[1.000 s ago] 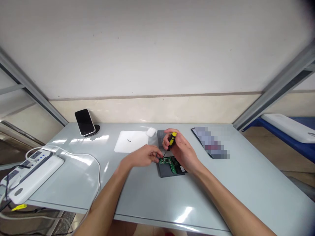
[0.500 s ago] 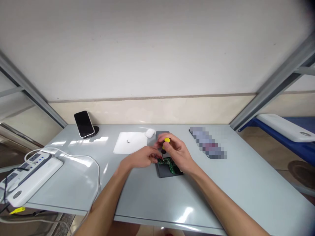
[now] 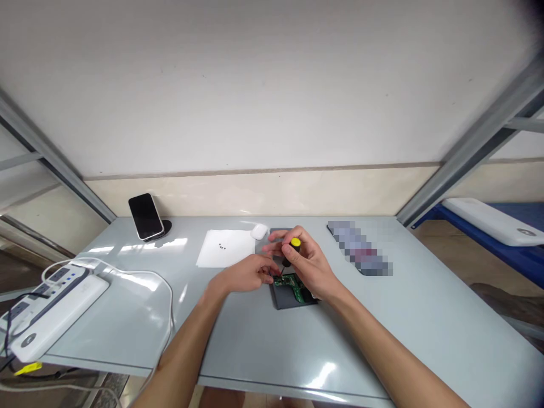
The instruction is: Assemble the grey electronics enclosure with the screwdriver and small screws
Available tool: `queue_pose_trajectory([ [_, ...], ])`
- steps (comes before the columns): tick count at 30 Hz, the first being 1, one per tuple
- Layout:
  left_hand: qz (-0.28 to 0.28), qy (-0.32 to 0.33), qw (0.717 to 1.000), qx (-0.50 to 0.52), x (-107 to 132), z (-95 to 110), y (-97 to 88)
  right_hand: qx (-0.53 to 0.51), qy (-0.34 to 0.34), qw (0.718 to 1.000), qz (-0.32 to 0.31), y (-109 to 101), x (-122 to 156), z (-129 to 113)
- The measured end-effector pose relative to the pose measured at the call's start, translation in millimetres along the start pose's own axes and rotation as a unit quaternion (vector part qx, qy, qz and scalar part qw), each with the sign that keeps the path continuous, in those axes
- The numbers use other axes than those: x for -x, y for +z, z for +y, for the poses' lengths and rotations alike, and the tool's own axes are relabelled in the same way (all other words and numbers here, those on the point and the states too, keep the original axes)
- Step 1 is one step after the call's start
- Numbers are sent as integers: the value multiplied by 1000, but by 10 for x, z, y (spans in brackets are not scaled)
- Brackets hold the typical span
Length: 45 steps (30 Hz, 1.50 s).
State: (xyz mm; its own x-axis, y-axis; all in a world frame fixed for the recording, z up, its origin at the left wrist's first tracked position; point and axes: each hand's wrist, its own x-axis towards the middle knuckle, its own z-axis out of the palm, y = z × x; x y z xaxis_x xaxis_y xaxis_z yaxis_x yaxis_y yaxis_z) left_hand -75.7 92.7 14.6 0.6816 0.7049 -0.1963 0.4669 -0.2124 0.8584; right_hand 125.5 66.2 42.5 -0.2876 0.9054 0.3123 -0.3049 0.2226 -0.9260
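Observation:
My right hand [image 3: 309, 259] is closed around a screwdriver [image 3: 295, 243] with a yellow-topped dark handle. Its shaft points down at a green circuit board [image 3: 292, 282], which sits in a flat dark grey case [image 3: 283, 300] on the table. At the upper left corner of the case, my left hand [image 3: 250, 272] has its fingers bent together close to the screwdriver tip. A small reddish bit shows by those fingertips, but what they hold is hidden. Behind my right hand lies another dark grey flat piece [image 3: 278, 231], mostly covered.
White paper [image 3: 225, 252] with several tiny dark screws [image 3: 222, 246] lies left of my hands, a white rounded case [image 3: 259, 231] at its corner. A phone on a stand [image 3: 147, 216], a power strip [image 3: 55, 306] with a trailing cable and a blurred-out item [image 3: 359, 249] are farther off.
The screwdriver's handle has tipped slightly to the right and stands more upright. My right fingers have shifted around it and spread a little; my left hand stays nearly in place.

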Motion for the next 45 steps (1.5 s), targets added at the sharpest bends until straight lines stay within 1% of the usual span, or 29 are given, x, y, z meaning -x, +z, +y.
queue_pose_trajectory([
  [3,5,-2,1000,11,4,-8,6,-8,-3,1000,8,-9,-1,21],
  [6,6,0,1000,8,3,-15,12,-10,-2,1000,2,-8,2,33],
  [10,-6,21,1000,-9,2,-4,3,21,0,1000,-8,23,4,-36],
  [13,-9,16,1000,-18,10,29,-5,19,-16,1000,18,27,0,-50],
  [15,-8,8,1000,-10,16,51,-5,9,-14,999,39,5,-4,-11],
  [16,-7,6,1000,-6,17,58,-5,7,-16,999,40,-11,-7,15],
  [20,-8,7,1000,2,11,63,-6,-6,-2,1000,17,-25,-6,38],
  [22,-15,18,1000,-5,4,52,-8,18,9,1000,2,12,4,-5],
  [24,-21,28,999,-15,-1,34,-7,32,-5,999,0,54,16,-39],
  [28,-10,21,1000,-11,-1,-3,7,10,-14,999,34,57,25,11],
  [31,-1,4,1000,2,1,-2,15,0,3,999,31,22,13,54],
  [33,-2,3,1000,3,0,11,16,-2,18,1000,25,22,4,38],
  [35,-1,7,1000,-5,-2,24,18,4,10,1000,24,40,0,5],
  [37,-1,11,1000,-12,-2,27,20,-13,-5,999,30,58,0,-13],
  [39,-2,10,1000,-18,-1,18,23,-38,-2,998,41,60,-2,-4],
  [43,-7,13,999,-37,-1,-10,24,-29,2,998,48,26,-10,28],
  [45,-11,21,999,-36,-2,-10,22,-32,9,999,42,13,-10,21],
])
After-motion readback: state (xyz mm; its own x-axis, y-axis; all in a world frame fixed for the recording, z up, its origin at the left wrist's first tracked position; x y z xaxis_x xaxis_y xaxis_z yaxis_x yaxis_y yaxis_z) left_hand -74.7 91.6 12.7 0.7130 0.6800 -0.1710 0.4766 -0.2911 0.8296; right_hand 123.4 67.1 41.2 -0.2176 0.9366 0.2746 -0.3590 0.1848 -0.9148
